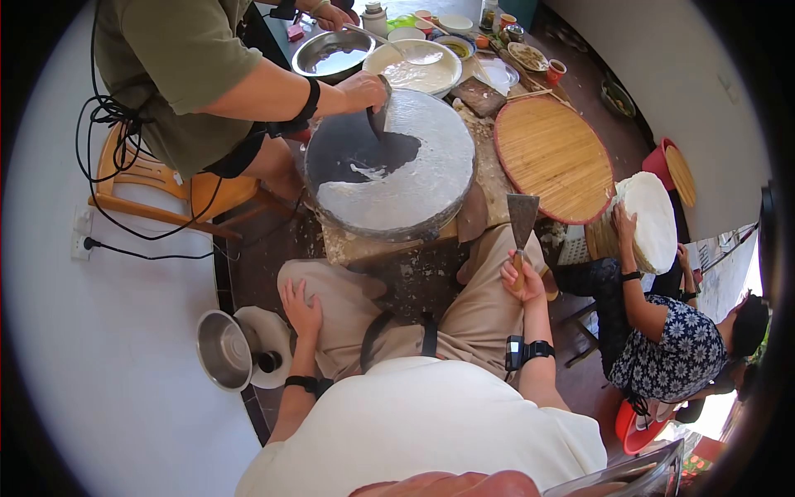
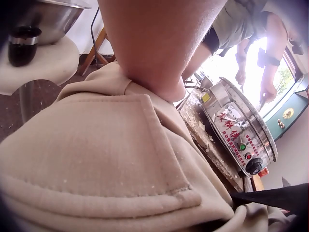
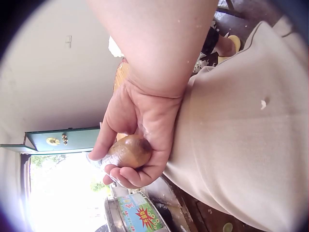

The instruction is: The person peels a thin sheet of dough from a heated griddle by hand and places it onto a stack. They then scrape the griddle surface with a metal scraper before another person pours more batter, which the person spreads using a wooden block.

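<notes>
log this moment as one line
left hand: on thigh; right hand: holding scraper; griddle: partly coated white; green-sleeved person's hand: holding dark tool at griddle

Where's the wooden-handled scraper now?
Right of centre in the head view: the scraper is in the right hand, its blade near the bamboo mat.

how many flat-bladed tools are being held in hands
2: a wooden-handled grey metal scraper in the wearer's right hand, a dark flat-bladed tool in the standing person's hand. Others may be hidden.
</notes>
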{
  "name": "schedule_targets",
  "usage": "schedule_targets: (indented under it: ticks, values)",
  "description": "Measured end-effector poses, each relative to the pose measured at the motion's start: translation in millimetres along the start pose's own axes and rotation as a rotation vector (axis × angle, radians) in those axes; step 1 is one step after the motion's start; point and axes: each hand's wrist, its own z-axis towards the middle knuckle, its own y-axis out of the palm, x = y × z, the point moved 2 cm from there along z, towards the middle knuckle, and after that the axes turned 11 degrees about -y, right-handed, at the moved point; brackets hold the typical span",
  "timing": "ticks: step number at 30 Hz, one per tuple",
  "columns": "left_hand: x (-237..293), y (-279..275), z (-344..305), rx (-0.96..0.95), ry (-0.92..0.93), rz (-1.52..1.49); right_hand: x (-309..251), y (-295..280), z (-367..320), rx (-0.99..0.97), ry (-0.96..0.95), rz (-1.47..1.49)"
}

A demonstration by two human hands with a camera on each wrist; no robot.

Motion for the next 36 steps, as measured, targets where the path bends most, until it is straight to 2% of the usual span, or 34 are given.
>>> schedule_targets:
  ticks: [36]
  values:
    - [-0.2, -0.1, 0.2, 0.029, -0.027, -0.009, 0.4, -7.1, -3.0, 0.016, 0.001, 0.017]
